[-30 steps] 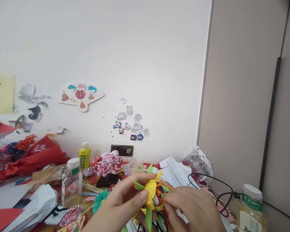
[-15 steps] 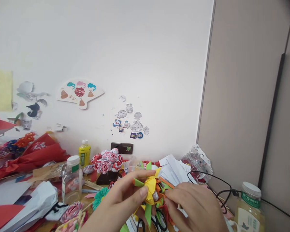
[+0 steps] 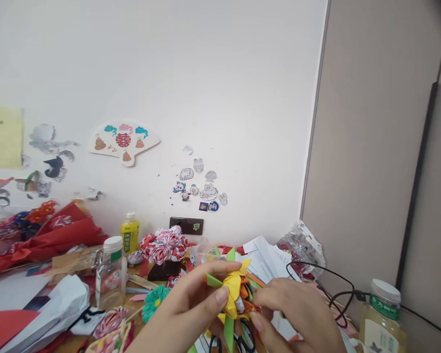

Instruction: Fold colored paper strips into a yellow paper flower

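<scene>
A folded paper flower [image 3: 234, 292] with yellow and orange petals and green pointed leaves is held up over the cluttered table. My left hand [image 3: 187, 305] grips its yellow side, thumb in front and index finger over the top. On the flower's other side, my right hand [image 3: 297, 311] is closed, with thumb and index finger pinching an orange petal near the centre. Some whitish material shows inside the flower. Black-handled scissors [image 3: 247, 337] lie beneath, partly hidden by the flower and my hands.
A clear jar [image 3: 111, 277], a yellow bottle [image 3: 130, 234] and a pink-and-white flower bunch [image 3: 164, 245] stand at left. White papers [image 3: 261, 257] lie behind my hands. Right are a black cable [image 3: 347, 289] and a jar of pale liquid [image 3: 381, 318]. A teal flower [image 3: 154, 303] sits by my left wrist.
The whole view has shifted slightly, so things appear a little further right. The flower stays in my left hand, while my right fingers have shifted slightly at the orange petals.
</scene>
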Demonstrator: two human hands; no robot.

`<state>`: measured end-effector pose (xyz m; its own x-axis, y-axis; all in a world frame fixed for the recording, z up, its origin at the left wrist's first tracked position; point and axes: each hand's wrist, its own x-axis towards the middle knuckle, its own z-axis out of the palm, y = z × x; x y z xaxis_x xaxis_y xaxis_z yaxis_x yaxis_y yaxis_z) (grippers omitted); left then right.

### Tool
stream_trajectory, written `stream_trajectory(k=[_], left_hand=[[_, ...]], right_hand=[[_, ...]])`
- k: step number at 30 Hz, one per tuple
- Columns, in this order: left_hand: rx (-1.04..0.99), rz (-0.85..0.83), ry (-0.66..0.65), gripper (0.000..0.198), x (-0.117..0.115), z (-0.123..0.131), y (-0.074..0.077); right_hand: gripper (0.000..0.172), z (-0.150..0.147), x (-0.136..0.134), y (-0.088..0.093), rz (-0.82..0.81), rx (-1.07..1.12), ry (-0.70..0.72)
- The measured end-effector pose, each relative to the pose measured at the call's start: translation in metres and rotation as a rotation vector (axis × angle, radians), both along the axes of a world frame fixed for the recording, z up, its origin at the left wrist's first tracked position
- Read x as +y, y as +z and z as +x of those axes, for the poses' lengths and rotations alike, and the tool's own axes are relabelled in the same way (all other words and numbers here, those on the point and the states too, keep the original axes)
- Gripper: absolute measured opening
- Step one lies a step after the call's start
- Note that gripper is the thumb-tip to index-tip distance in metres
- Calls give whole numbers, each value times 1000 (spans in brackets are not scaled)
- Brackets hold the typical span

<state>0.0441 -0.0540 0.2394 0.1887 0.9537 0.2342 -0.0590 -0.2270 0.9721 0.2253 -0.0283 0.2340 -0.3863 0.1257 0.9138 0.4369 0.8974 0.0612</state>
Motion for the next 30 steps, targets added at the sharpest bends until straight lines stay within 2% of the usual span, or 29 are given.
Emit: stream_trajectory(k=[8, 17, 26, 30], left_hand=[[50, 9, -12, 41, 3, 0, -2], [82, -10, 48, 44, 2, 0, -2], [78, -5, 39, 42, 1, 2, -4], [70, -9, 35, 43, 1, 2, -3]], right_hand=[[12, 8, 1, -3, -241, -91, 55], [22, 4, 2, -1, -116, -63, 22], [27, 4, 4, -2, -166, -55, 27], [15, 7, 1, -2, -205, -62, 1]])
